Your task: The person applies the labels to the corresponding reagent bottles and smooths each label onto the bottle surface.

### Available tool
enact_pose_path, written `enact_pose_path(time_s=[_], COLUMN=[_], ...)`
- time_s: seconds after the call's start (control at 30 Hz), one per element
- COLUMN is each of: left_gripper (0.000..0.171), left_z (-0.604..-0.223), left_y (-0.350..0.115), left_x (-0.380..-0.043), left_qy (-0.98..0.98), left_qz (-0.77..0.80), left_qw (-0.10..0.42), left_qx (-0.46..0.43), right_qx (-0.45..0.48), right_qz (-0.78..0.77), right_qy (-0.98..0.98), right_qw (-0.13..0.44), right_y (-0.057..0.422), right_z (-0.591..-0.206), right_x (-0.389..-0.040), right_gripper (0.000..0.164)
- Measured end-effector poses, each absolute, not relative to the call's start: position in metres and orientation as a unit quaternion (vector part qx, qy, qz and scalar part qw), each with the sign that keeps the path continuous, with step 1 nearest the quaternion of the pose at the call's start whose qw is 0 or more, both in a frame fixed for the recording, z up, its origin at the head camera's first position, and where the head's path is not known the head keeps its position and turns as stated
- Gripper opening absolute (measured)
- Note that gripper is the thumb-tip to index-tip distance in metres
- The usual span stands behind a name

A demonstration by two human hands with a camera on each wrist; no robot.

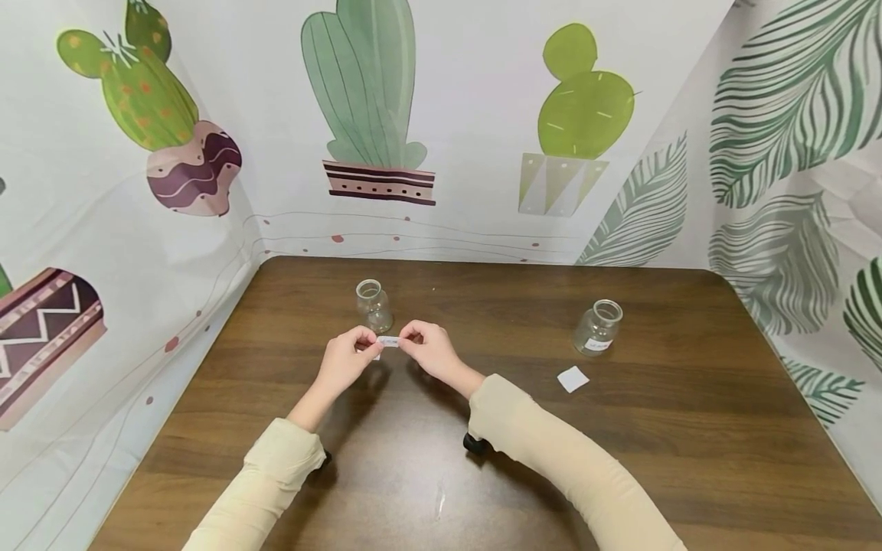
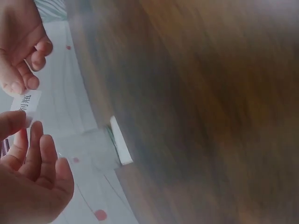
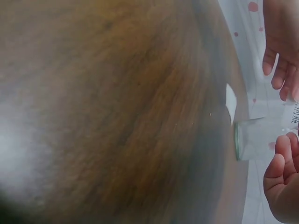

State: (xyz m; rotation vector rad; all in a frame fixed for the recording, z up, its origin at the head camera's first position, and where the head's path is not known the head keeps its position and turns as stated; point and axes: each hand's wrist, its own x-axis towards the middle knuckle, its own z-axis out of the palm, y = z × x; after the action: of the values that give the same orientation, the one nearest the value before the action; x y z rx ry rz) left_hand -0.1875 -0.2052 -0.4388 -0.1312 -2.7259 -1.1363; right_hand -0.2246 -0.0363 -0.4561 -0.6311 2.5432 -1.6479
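Between the two hands is a small white label strip with dark printed characters, held at its two ends. My left hand pinches the left end between thumb and forefinger; its other fingers curve loosely in the left wrist view. The right end is pinched by my right hand. Just behind the strip stands an open glass jar, upright, its lower part close to the fingers. On the table by that jar lies a white paper piece, mostly hidden by my left hand in the head view.
Another open glass jar, with a white printed label on its side, stands to the right. A white paper square lies in front of it. The brown wooden table meets a cactus-printed cloth behind.
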Motion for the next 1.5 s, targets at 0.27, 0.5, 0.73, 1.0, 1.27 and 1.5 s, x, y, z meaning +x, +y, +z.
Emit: enact_pose_path(time_s=[0.27, 0.5, 0.73, 1.0, 1.27, 1.5], left_gripper=[0.008, 0.008, 0.011, 0.013, 0.015, 0.015], left_z=[-0.446, -0.452, -0.455, -0.457, -0.454, -0.452], left_y=[-0.218, -0.226, -0.23, -0.231, -0.231, -0.23], left_x=[-0.2, -0.211, -0.221, -0.229, -0.233, -0.235], left_qy=[-0.952, -0.964, -0.968, -0.97, -0.97, -0.971], left_qz=[-0.29, -0.252, -0.242, -0.233, -0.23, -0.226], left_qw=[0.098, 0.086, 0.067, 0.049, 0.048, 0.043], left_qx=[-0.005, 0.016, 0.032, 0.05, 0.057, 0.061], right_qx=[-0.182, -0.179, -0.19, -0.199, -0.206, -0.204], right_qz=[-0.528, -0.517, -0.517, -0.514, -0.504, -0.525], right_qy=[0.827, 0.833, 0.827, 0.819, 0.823, 0.807], right_qw=[0.059, 0.081, 0.115, 0.158, 0.164, 0.178], right_y=[-0.053, -0.063, -0.065, -0.063, -0.064, -0.064], right_z=[-0.459, -0.458, -0.463, -0.468, -0.466, -0.466], right_x=[-0.233, -0.24, -0.245, -0.248, -0.25, -0.251], right_gripper=[0.006, 0.01, 0.026, 0.04, 0.043, 0.048])
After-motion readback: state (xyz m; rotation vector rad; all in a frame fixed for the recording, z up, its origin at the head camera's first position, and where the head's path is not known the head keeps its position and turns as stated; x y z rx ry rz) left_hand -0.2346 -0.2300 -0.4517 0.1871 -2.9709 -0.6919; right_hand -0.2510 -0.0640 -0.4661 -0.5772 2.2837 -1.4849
